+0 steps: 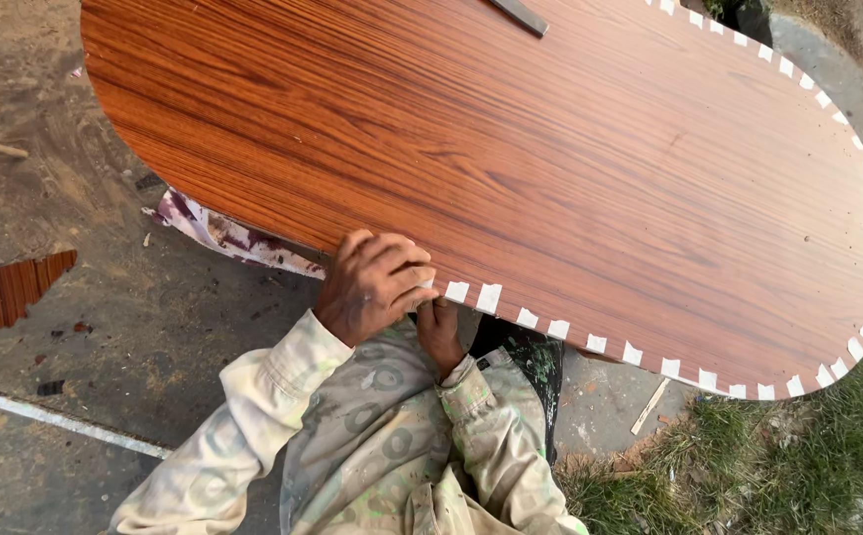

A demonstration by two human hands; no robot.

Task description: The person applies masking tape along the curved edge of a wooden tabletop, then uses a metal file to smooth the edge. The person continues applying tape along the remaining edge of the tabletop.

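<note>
**Oval tabletop panel, edge getting taped**

Tabletop panel (511, 168) is a big oval slab with reddish wood-grain laminate, sitting raised over bare dirt ground (75, 198), grass (778, 476) off its right end. Little white tape strips (488, 296) run all along the near edge and round the right curve.

Left hand (372, 285) is curled over the near edge, fingers bent down onto the top right where the strips start. Right hand (438, 332) is tucked under the same edge just beside it; can't tell if its fingers are pinching anything.

My guess: it's stiff, fairly heavy, and the glossy face looks slippery and scratch-prone, so grip under the rim with both hands, not on the tape.

No containers in view. A grey flat bar (521, 15) lies near the far edge, and a laminate offcut (25, 282) sits on the ground to the left.
</note>
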